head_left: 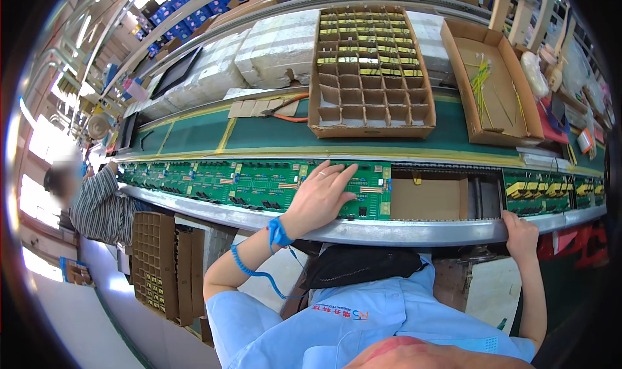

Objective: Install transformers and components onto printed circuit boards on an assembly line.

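Note:
My left hand [322, 199], a blue wrist strap with coiled cord at its wrist, lies with fingers spread on a green circuit board [372, 174]. That board is the right end of a row of boards [259, 184] along the conveyor track. Across a gap to the right sits another circuit board [538, 204] bearing yellow-wrapped components [547, 189]. My right hand [521, 234] is at the front metal rail [447, 230], by that board's near left corner. Its fingers are curled together; whatever they grip is hidden.
Beyond the track stands a divided cardboard box [372, 132] with yellow parts in its far cells. An open carton [502, 113] with yellow-green wires is to its right, orange-handled pliers [288, 117] to its left. Another person [100, 197] works at far left, near divider boxes [153, 252].

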Tool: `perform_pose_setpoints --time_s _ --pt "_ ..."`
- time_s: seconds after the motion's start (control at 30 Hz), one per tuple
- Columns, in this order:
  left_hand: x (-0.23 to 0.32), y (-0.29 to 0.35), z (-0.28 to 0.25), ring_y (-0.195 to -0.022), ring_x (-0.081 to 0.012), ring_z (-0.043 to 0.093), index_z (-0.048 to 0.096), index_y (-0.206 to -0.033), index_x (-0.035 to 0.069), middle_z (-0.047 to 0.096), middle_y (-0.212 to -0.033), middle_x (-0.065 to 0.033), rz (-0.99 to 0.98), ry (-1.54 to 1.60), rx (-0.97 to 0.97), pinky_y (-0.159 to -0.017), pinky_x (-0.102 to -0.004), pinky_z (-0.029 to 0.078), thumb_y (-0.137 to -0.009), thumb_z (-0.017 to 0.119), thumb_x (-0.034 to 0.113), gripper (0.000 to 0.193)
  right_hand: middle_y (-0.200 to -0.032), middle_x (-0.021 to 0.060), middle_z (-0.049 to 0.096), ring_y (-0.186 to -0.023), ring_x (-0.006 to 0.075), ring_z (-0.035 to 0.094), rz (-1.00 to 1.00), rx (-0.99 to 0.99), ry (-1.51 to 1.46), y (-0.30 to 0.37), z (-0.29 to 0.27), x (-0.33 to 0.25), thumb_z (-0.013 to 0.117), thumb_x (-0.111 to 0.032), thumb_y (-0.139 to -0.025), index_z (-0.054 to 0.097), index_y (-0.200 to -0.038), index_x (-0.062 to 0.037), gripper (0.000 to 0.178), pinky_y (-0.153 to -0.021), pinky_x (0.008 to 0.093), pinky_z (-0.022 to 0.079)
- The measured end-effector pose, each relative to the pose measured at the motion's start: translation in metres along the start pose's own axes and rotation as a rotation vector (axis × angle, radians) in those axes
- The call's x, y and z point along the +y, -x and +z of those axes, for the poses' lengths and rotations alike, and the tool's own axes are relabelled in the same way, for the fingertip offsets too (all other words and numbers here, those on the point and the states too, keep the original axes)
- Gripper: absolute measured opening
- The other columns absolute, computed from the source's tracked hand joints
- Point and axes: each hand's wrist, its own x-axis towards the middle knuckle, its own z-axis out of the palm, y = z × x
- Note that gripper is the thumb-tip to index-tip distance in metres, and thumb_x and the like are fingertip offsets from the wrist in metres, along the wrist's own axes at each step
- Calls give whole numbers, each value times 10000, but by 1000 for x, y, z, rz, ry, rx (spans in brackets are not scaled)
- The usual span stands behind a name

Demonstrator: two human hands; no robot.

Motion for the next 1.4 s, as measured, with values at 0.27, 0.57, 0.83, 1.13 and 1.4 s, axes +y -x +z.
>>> perform_pose_setpoints --time_s 0.27,0.57,0.83,1.13,1.4 --pt "1 15 7 -1179 -350 563 378 -1407 -36 634 -1156 -231 -61 -68 -153 -1113 -495 319 -891 636 342 690 -966 109 677 -753 325 655 127 29 -33 14 3 30 532 49 -738 597 -1099 -61 383 -650 421 510" --pt "29 -17 29 -1200 -348 546 371 -1400 -63 608 -1199 -240 48 38 -194 -1120 -482 309 -893 622 414 740 -921 109 689 -831 338 667 134 103 -148 -78 -40 12 552 19 -809 629 -1016 -83 243 -660 438 515" --pt "6 -140 18 -1080 -319 585 656 -1011 69 640 -1079 -127 230 -11 367 -962 -450 450 -761 709 112 259 -980 23 620 -956 237 620 -47 579 -441 -291 -36 -56 658 -219 -848 656 -853 -106 113 -766 364 520" --pt "-88 -246 54 -1137 -326 551 750 -808 91 624 -1156 -153 -131 -347 473 -954 -447 437 -775 723 278 192 -1069 87 629 -1036 286 586 148 556 -263 -380 2 -93 732 -287 -781 687 -768 -42 250 -823 392 513" --pt "-89 -255 60 -1052 -336 594 700 -801 54 660 -1047 -167 -98 -130 615 -904 -449 456 -788 698 225 171 -1038 81 667 -919 261 633 127 795 -863 -370 7 -80 687 -268 -851 636 -878 -27 248 -784 380 502"
